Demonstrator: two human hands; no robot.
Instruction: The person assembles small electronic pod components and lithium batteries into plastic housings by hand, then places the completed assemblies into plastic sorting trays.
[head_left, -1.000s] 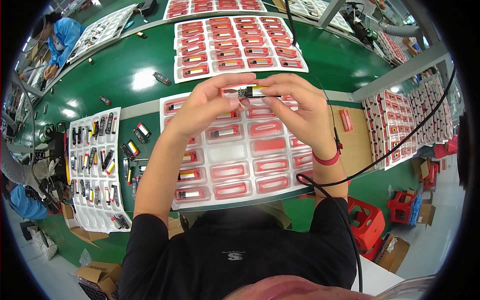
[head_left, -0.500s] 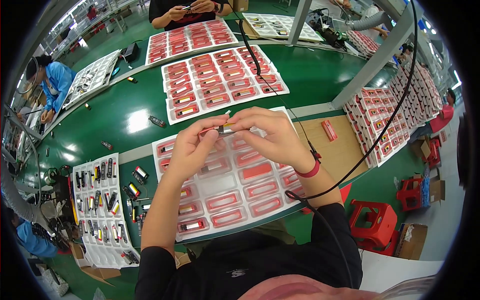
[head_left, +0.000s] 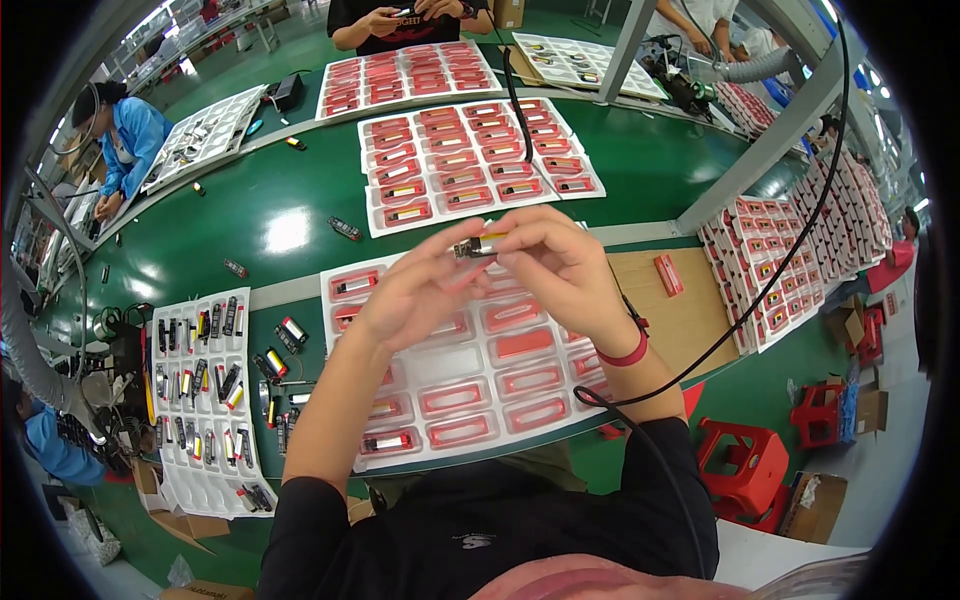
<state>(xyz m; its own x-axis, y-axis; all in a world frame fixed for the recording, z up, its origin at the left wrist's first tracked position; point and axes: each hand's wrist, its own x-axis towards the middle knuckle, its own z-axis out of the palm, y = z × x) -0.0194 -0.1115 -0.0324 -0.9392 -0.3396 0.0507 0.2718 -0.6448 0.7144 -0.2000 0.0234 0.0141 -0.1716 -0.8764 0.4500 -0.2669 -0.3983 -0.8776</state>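
Note:
My right hand (head_left: 555, 265) pinches a small battery assembly (head_left: 478, 246), yellow and dark along its body with a metallic end pointing left. Close beside that end is my left hand (head_left: 418, 290), its fingers spread apart and partly wrapped around the space below the piece. Something reddish shows behind the left fingers; I cannot tell whether it is touched. Both hands hover over the white tray (head_left: 470, 366) of clear, red-tinted shells. In its middle, one shell (head_left: 524, 344) looks solid red, and a compartment to its left has no red in it.
A second filled tray (head_left: 440, 215) lies beyond my hands. At left, a white tray (head_left: 205, 400) holds several battery assemblies, with loose ones beside it. A red case (head_left: 668, 275) rests on cardboard at right. A black cable (head_left: 745, 340) loops past my right forearm. Co-workers sit around.
My left fingers have opened away from the piece they were pinching together with the right. The battery assembly now shows in my right hand, and the whole view has shifted slightly.

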